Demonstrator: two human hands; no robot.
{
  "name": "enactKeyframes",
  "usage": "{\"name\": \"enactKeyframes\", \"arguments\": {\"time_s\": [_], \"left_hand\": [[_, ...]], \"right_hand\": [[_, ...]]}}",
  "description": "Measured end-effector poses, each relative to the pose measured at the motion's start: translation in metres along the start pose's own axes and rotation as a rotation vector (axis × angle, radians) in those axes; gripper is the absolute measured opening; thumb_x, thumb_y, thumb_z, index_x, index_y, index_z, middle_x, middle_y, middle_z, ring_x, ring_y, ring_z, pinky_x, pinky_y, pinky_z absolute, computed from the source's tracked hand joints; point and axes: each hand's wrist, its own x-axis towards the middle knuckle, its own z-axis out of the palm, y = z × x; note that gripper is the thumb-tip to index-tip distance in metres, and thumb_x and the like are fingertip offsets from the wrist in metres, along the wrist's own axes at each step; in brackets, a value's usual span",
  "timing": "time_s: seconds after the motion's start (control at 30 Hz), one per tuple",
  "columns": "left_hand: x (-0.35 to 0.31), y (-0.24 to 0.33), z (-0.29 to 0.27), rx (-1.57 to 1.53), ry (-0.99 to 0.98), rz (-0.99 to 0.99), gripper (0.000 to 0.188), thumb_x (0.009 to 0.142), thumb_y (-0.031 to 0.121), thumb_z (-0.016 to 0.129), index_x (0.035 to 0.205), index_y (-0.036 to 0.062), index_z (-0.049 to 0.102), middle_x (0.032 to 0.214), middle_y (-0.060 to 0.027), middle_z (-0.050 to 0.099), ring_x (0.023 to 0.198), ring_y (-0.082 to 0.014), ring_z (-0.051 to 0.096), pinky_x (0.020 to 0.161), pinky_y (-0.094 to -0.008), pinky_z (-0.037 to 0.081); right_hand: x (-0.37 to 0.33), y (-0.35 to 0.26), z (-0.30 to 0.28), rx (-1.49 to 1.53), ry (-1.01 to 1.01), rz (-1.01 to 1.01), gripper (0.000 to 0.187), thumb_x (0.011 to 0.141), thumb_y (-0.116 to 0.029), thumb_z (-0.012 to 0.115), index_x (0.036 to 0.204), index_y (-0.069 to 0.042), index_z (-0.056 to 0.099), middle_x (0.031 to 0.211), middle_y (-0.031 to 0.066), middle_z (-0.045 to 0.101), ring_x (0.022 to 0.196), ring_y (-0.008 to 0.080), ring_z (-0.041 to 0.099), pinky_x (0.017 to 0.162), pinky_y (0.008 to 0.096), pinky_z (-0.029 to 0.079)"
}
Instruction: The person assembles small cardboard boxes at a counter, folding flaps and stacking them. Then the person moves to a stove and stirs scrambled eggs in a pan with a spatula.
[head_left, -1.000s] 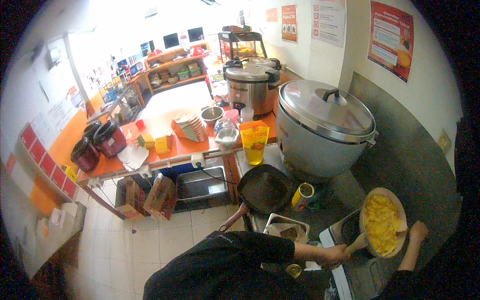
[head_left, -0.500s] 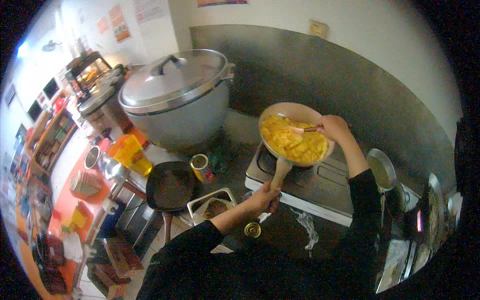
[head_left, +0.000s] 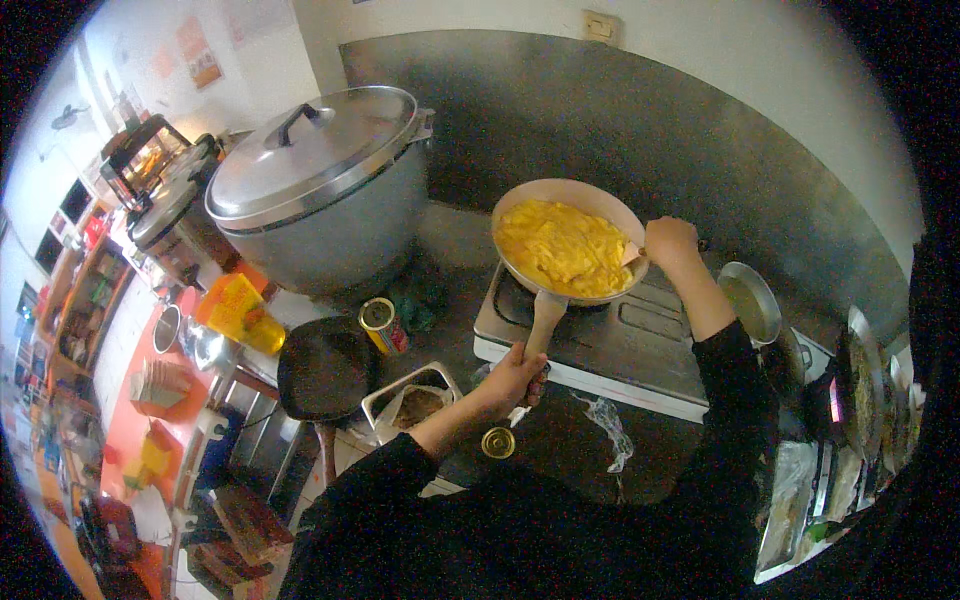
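My left hand is closed round the pale handle of a frying pan. The pan is above a portable stove, tilted a little; whether it touches the burner I cannot tell. Soft yellow scrambled egg covers most of its inside. At the pan's right rim my right hand grips a spatula, whose pinkish blade rests at the edge of the egg. Most of the spatula's handle is hidden by my fingers.
A big lidded pot stands left of the stove. Nearer are a dark square pan, an open can, a metal container and a round gold lid. Crumpled clear plastic lies before the stove; more pans are at right.
The spatula has moved from the middle of the egg to the pan's right rim. The egg now lies flatter and more spread out. My view has shifted slightly to the right.
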Motion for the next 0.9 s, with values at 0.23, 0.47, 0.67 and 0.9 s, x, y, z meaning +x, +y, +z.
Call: {"name": "enactKeyframes", "arguments": {"time_s": [0.23,0.47,0.67,0.9], "left_hand": [[0.018,-0.015,-0.008,-0.012,-0.025,0.03,0.019,0.089,0.026,0.046,0.102,0.0169,0.037,0.069,-0.0006,0.047,0.051,-0.0112,0.044,0.04,-0.0245,0.037],[0.007,-0.006,-0.002,0.038,0.017,0.01,0.02,0.088,0.027,0.049,0.102,0.017,0.039,0.066,0.0007,0.048,0.051,-0.0105,0.045,0.04,-0.0243,0.037],[0.006,-0.006,-0.002,0.03,-0.019,0.043,0.023,0.088,0.026,0.047,0.099,0.011,0.034,0.068,-0.0016,0.045,0.049,-0.0109,0.044,0.038,-0.0246,0.037],[0.006,-0.008,-0.002,0.0,-0.003,0.046,0.021,0.088,0.027,0.048,0.098,0.0131,0.035,0.068,-0.001,0.045,0.05,-0.011,0.043,0.04,-0.0245,0.037]], "right_hand": [[0.014,-0.012,0.022,0.242,0.04,-0.008,0.02,0.077,-0.02,0.055,0.089,-0.005,0.062,0.089,0.0142,0.062,0.084,0.0297,0.061,0.069,0.0404,0.049],[-0.002,-0.024,0.005,0.29,0.132,-0.059,0.017,0.075,-0.018,0.055,0.081,-0.005,0.063,0.087,0.0132,0.062,0.077,0.0301,0.061,0.065,0.0412,0.049],[-0.044,-0.029,-0.037,0.176,0.381,-0.168,0.015,0.07,-0.018,0.059,0.078,-0.006,0.064,0.076,0.0125,0.062,0.071,0.0297,0.062,0.058,0.0407,0.049],[-0.024,-0.018,-0.039,-0.124,-0.033,-0.062,0.027,0.072,-0.026,0.061,0.089,-0.005,0.065,0.087,0.0113,0.064,0.078,0.0275,0.063,0.065,0.0381,0.051]]}}
